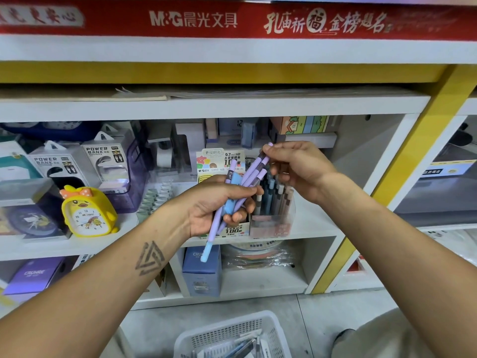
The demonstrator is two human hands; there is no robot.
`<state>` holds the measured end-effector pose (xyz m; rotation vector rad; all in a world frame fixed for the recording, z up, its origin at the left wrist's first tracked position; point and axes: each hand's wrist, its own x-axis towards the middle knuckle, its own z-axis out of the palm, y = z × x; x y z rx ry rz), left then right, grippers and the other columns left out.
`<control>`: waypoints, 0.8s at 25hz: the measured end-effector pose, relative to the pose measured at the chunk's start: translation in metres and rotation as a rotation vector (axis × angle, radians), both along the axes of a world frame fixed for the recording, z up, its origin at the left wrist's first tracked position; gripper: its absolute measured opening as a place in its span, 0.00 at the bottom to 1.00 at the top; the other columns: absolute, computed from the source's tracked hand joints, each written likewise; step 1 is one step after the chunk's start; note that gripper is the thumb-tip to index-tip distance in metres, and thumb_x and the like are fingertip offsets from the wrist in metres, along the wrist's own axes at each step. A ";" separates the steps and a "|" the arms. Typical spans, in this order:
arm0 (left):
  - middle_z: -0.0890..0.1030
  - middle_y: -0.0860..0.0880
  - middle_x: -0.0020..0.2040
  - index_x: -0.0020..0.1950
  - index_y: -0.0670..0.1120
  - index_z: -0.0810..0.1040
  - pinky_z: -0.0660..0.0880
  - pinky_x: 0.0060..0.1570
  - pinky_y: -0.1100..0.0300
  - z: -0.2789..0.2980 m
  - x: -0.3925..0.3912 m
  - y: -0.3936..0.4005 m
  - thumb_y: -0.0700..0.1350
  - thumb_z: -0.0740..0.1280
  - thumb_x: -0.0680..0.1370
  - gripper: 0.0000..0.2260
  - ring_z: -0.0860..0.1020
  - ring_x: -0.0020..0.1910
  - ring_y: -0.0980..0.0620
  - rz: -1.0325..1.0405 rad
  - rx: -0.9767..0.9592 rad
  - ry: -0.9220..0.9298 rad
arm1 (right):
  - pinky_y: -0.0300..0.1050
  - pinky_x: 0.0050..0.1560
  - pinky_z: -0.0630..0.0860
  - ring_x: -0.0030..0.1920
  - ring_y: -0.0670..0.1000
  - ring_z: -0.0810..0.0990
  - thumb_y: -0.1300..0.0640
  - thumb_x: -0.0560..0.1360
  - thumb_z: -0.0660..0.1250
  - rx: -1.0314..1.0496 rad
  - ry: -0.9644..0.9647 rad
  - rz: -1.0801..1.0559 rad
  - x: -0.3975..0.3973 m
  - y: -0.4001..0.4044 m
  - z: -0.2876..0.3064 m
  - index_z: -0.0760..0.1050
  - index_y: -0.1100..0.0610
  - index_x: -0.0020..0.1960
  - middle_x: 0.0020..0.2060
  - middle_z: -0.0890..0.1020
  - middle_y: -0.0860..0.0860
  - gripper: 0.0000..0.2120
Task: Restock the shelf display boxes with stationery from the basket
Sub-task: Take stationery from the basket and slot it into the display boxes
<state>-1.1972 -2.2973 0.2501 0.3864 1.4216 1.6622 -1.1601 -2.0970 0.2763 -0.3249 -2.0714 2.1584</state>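
My left hand (219,202) grips a bundle of purple and blue lead tubes (233,200) in front of the middle shelf. My right hand (294,166) pinches the top end of one purple tube (260,161) that still lies in the bundle. Behind the hands stands a display box (273,223) with several grey, blue and brown tubes upright in it. To its left is another display box with a printed card back (219,161), mostly hidden by my left hand. The white basket (232,334) sits on the floor below, with several pens in it.
A yellow duck alarm clock (87,213) and power bank packages (103,164) fill the shelf's left side. Blue and purple boxes (201,270) stand on the lower shelf. A yellow post (402,166) bounds the shelf unit on the right. My knee (402,337) is at bottom right.
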 end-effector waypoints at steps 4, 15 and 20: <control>0.76 0.40 0.34 0.57 0.38 0.79 0.65 0.18 0.66 0.001 -0.003 -0.004 0.39 0.70 0.76 0.11 0.70 0.23 0.52 0.012 -0.025 0.018 | 0.37 0.24 0.65 0.29 0.48 0.72 0.64 0.77 0.70 -0.239 0.101 -0.084 -0.003 0.000 0.004 0.80 0.63 0.44 0.33 0.82 0.55 0.03; 0.77 0.41 0.33 0.50 0.37 0.79 0.66 0.18 0.66 0.002 -0.013 -0.014 0.38 0.66 0.78 0.05 0.71 0.23 0.52 0.221 -0.019 -0.023 | 0.38 0.44 0.80 0.43 0.46 0.82 0.57 0.77 0.72 0.867 0.222 -0.132 0.008 0.006 -0.011 0.76 0.47 0.51 0.40 0.83 0.46 0.08; 0.78 0.40 0.34 0.48 0.37 0.80 0.66 0.19 0.65 -0.001 -0.009 -0.009 0.37 0.66 0.78 0.05 0.72 0.24 0.51 0.221 -0.030 -0.010 | 0.48 0.45 0.77 0.42 0.46 0.77 0.53 0.75 0.74 1.137 0.209 -0.024 0.012 0.005 -0.023 0.78 0.47 0.47 0.40 0.79 0.44 0.06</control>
